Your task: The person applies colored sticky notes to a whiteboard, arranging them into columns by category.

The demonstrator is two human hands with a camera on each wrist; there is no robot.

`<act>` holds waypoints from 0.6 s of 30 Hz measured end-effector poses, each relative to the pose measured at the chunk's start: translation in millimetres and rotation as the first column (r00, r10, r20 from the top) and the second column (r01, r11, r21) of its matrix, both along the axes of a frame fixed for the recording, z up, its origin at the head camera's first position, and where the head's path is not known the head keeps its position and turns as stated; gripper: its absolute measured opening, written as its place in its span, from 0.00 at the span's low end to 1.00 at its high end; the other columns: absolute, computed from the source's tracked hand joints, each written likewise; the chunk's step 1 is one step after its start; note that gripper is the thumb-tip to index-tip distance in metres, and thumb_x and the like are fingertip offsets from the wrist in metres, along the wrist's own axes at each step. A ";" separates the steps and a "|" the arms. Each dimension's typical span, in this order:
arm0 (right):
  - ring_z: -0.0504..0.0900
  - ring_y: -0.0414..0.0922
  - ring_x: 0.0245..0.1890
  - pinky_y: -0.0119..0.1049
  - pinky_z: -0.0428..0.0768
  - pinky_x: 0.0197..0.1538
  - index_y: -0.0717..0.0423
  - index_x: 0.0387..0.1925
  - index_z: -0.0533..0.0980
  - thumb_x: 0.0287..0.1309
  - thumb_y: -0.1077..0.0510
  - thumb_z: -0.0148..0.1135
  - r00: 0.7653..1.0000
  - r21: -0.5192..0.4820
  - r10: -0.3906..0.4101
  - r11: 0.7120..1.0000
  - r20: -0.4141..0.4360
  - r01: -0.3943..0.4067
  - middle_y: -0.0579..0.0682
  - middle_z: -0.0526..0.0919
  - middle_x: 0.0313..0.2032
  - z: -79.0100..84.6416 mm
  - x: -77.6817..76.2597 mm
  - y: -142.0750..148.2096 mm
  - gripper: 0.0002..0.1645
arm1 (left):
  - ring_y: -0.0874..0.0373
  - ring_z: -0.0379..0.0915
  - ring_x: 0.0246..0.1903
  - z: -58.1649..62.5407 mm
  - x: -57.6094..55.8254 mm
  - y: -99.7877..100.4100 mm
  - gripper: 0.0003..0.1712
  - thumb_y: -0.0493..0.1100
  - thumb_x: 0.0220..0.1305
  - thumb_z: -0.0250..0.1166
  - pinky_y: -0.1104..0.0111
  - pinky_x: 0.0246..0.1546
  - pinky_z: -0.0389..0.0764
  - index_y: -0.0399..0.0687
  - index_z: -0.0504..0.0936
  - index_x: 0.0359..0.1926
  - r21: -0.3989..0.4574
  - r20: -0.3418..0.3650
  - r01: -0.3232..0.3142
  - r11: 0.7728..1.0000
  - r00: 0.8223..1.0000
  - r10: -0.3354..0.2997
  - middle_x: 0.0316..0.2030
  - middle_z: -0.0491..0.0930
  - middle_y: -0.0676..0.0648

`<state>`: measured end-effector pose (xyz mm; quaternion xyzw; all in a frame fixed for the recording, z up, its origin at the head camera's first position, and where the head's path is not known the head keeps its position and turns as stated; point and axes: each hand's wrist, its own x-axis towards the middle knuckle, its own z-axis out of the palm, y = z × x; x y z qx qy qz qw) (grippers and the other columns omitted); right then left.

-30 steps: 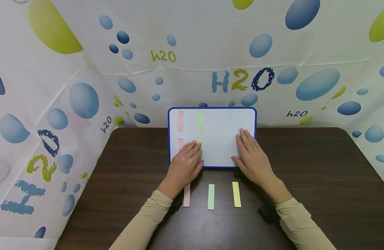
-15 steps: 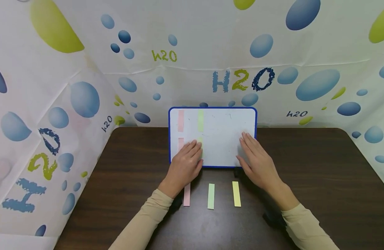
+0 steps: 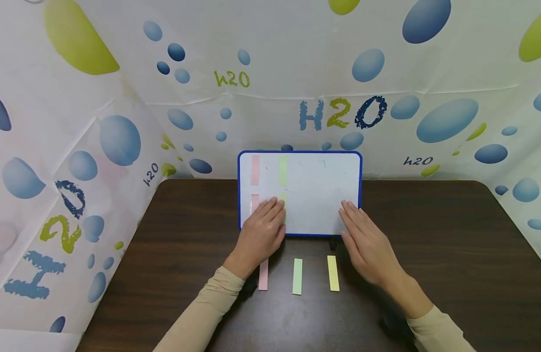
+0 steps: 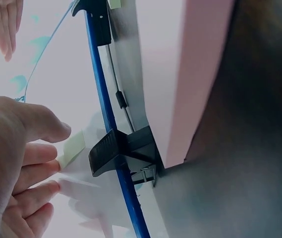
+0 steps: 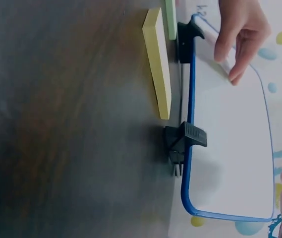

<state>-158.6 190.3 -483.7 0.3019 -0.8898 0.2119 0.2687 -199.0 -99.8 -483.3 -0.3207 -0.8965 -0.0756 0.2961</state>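
A blue-framed whiteboard (image 3: 314,195) leans upright on a stand, bearing pink sticky strips (image 3: 255,170) and green ones (image 3: 282,170). My left hand (image 3: 261,232) is at its lower left; in the left wrist view its fingertips touch the lower green strip (image 4: 73,148). That hand hides most of the lower strips in the head view. Fingers extended, my right hand (image 3: 367,247) is by the board's lower right edge and holds nothing; whether it touches the board I cannot tell. In front lie a pink sticky-note pad (image 3: 263,276), a green pad (image 3: 297,276) and a yellow pad (image 3: 333,274).
Black stand clips (image 5: 185,136) grip the board's lower edge, close behind the pads. The dark wooden table (image 3: 182,274) reaches back to a patterned curtain (image 3: 270,117) behind and at the left.
My right hand has slid down and to the right along the board's right side, toward its lower corner. My left hand has stayed in place.
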 end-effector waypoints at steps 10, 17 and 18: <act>0.65 0.51 0.76 0.33 0.50 0.82 0.66 0.69 0.70 0.80 0.46 0.38 0.998 -0.025 0.061 0.998 -0.009 -0.061 0.61 0.71 0.72 -4.3 19.5 6.7 0.33 | 0.47 0.78 0.64 2.3 3.1 4.9 0.20 0.41 0.62 0.70 0.56 0.69 0.75 0.38 0.86 0.54 0.013 -0.010 0.018 1.000 1.000 -0.018 0.58 0.84 0.41; 0.67 0.50 0.75 0.33 0.50 0.82 0.67 0.68 0.71 0.79 0.51 0.43 0.996 -0.002 0.090 0.996 0.015 -0.090 0.61 0.73 0.70 -10.5 28.6 11.9 0.29 | 0.47 0.79 0.62 7.0 8.5 11.6 0.22 0.44 0.61 0.73 0.56 0.69 0.76 0.38 0.86 0.54 0.038 0.008 0.052 0.998 0.999 -0.052 0.58 0.84 0.41; 0.67 0.48 0.75 0.32 0.50 0.82 0.67 0.68 0.72 0.78 0.53 0.46 0.996 0.006 0.087 0.996 0.027 -0.087 0.60 0.73 0.70 -10.4 30.0 12.6 0.28 | 0.47 0.79 0.62 7.2 9.3 12.7 0.22 0.44 0.61 0.73 0.56 0.69 0.76 0.38 0.86 0.54 0.040 0.012 0.057 0.998 0.998 -0.058 0.58 0.84 0.41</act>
